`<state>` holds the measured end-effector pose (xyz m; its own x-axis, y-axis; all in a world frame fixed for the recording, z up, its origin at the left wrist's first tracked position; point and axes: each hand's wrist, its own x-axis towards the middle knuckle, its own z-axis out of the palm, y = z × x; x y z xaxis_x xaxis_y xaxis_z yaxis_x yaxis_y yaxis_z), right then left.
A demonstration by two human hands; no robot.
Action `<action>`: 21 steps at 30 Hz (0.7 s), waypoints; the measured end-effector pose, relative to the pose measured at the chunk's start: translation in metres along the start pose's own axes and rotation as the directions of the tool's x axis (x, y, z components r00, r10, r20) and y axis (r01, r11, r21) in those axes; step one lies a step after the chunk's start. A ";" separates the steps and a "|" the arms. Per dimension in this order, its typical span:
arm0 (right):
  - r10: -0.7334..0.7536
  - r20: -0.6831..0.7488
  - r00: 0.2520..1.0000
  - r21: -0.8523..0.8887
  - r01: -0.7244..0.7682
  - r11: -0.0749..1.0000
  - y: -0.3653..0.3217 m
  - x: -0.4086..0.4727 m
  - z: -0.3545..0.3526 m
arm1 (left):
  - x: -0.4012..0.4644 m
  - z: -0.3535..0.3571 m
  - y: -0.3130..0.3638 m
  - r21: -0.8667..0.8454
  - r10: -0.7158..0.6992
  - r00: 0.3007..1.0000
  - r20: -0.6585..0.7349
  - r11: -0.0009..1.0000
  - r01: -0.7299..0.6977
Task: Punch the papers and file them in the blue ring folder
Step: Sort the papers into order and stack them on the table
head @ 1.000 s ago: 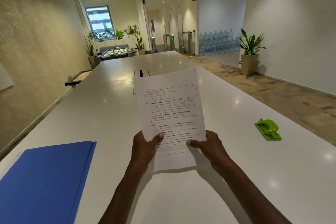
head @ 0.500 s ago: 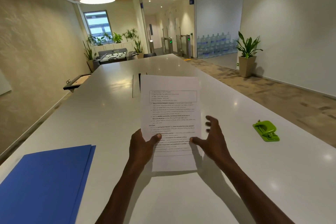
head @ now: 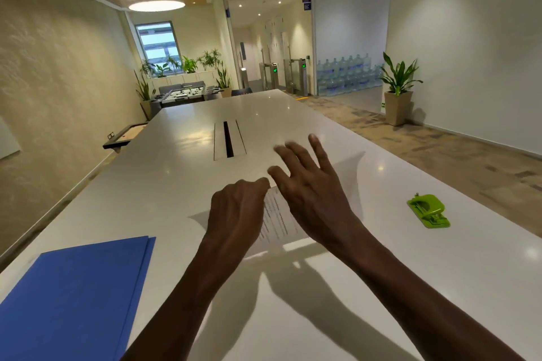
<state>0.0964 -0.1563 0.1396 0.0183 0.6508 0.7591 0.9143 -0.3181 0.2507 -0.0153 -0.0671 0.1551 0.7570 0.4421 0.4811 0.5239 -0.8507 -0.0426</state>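
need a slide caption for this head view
Left hand pinching papers, right hand spread open, above a white table.

A long white table (head: 181, 184) with a glossy top runs away from the viewer, ceiling lights mirrored in it as small bright spots. Near its middle a narrow dark cable slot (head: 228, 139) is cut lengthwise into the top. At the near left corner lies a blue folder (head: 67, 296), closed and flat, part of it past the picture's edge. Well apart from it, toward the right edge, sits a green hole punch (head: 427, 210). Between the two, a printed sheet of paper (head: 277, 221) lies low over the top, mostly hidden; whether it rests flat cannot be told
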 end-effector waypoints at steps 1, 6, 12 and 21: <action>0.019 0.016 1.000 0.029 -0.020 0.999 -0.001 0.001 0.001 | 0.001 -0.005 0.001 0.046 0.012 1.000 0.013 0.999 -0.013; 0.177 0.107 0.978 0.168 -0.193 0.967 0.003 -0.005 0.008 | 0.002 -0.007 -0.002 0.047 0.066 0.996 -0.052 0.997 -0.063; 0.583 0.196 0.789 0.464 -0.598 0.654 0.030 -0.018 0.012 | -0.001 -0.004 -0.014 -0.347 -0.312 0.734 -0.604 0.931 0.110; 0.573 0.513 0.639 0.817 -0.568 -0.098 0.045 -0.040 0.012 | -0.009 0.032 -0.010 -0.961 -0.485 0.858 0.170 0.112 0.253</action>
<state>0.1417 -0.1883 0.1128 0.7430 0.5876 0.3205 0.2306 0.2248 -0.9467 -0.0147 -0.0539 0.1227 0.4615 0.8401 0.2849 -0.1250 -0.2564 0.9585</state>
